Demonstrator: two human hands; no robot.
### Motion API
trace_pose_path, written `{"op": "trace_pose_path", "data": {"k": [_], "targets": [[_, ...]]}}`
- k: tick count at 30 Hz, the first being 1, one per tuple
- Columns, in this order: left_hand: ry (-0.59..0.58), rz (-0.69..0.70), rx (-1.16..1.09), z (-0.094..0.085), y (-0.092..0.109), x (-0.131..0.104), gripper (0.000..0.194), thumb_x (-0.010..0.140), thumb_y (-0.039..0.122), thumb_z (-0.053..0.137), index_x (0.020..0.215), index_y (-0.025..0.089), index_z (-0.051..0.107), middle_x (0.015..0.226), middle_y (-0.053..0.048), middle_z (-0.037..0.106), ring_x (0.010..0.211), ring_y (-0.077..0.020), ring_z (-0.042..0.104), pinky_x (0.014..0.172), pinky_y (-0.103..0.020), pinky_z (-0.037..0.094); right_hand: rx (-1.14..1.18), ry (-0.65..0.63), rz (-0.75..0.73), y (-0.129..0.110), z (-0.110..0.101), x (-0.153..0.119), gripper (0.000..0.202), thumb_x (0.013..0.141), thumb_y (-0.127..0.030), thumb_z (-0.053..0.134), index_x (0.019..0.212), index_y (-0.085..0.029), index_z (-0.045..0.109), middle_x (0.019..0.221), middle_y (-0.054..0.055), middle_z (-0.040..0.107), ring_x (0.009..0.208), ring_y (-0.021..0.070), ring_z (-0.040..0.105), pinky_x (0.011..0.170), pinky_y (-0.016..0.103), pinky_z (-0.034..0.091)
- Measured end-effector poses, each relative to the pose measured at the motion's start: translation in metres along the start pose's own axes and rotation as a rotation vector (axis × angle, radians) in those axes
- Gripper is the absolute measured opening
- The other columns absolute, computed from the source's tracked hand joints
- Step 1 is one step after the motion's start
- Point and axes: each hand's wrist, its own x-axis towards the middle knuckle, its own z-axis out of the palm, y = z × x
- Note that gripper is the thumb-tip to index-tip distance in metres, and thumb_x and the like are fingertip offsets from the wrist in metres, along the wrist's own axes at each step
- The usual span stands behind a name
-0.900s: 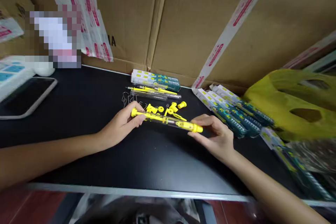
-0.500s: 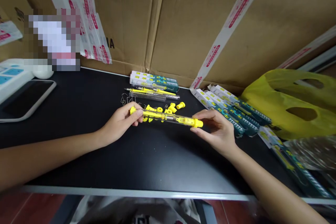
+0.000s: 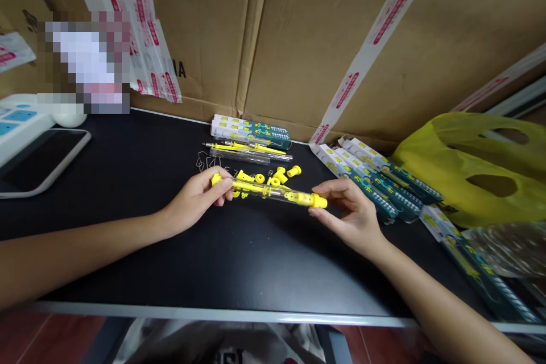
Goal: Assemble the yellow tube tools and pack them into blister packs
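Fingers [image 3: 222, 185] pinched in: your left hand [image 3: 194, 200] and right hand [image 3: 357, 216] held opposite ends of the clear tube [image 3: 277, 193], frame centre; slack grip risked dropping it among loose yellow parts [image 3: 280, 173].

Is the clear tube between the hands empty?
Not empty: yellow pieces show through the transparent wall of the clear tube.

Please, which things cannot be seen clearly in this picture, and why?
In the head view:
Clear tube: its left end is partly covered by the left hand.
Loose yellow parts: some partly behind the tube.
Phone: cut off by the left edge.
Upper-left patch: pixelated.
Fine print on the boxes: too small.
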Motion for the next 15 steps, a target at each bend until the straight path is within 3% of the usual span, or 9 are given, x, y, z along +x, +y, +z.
{"op": "trace_pose_path", "data": {"k": [7, 15], "targets": [[-0.01, -0.003, -0.02, -0.0002, -0.0003, -0.0006, 0.026, 0.089, 0.041, 0.05, 0.088, 0.016, 0.054, 0.072, 0.002, 0.057, 0.059, -0.0078, 0.05, 0.058, -0.021, 0.042, 0.056, -0.028, 0.049, -0.0054, 0.0009, -0.0012, 0.028, 0.08, -0.014, 0.065, 0.104, -0.024, 0.053, 0.092, 0.001, 0.065, 0.062, 0.0089, 0.063, 0.056, 0.019, 0.053], [-0.02, 0.004, -0.023, 0.0005, -0.0002, -0.0024, 0.024, 0.089, 0.039, 0.051, 0.088, 0.016, 0.055, 0.071, 0.002, 0.057, 0.06, -0.0074, 0.05, 0.058, -0.02, 0.043, 0.007, -0.067, 0.057, -0.0039, -0.0017, 0.0011, 0.024, 0.077, -0.026, 0.071, 0.095, -0.021, 0.056, 0.073, 0.0, 0.067, 0.059, 0.0119, 0.064, 0.056, 0.022, 0.053]]}}
